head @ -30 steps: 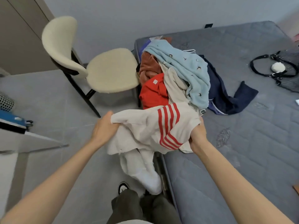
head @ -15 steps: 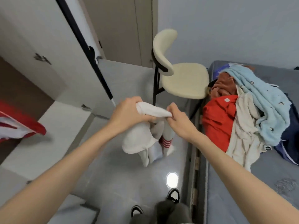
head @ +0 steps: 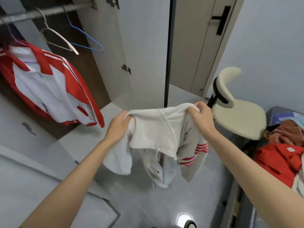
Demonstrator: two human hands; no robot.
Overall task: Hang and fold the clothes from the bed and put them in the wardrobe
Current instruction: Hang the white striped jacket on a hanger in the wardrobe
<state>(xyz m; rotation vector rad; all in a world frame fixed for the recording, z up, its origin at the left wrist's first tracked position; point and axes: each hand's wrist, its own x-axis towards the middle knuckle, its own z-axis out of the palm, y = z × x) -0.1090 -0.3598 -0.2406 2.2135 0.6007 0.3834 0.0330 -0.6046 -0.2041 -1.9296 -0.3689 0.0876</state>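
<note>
Your left hand and right hand each grip the top edge of the white hoodie, fingers curled round the cloth, holding it spread in the air before the open wardrobe, above the floor.

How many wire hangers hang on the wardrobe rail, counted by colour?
White wire hanger, empty: 1
Blue wire hanger, empty: 1
Pale purple wire hanger, carrying the red and white jacket: 1
Total: 3
</note>
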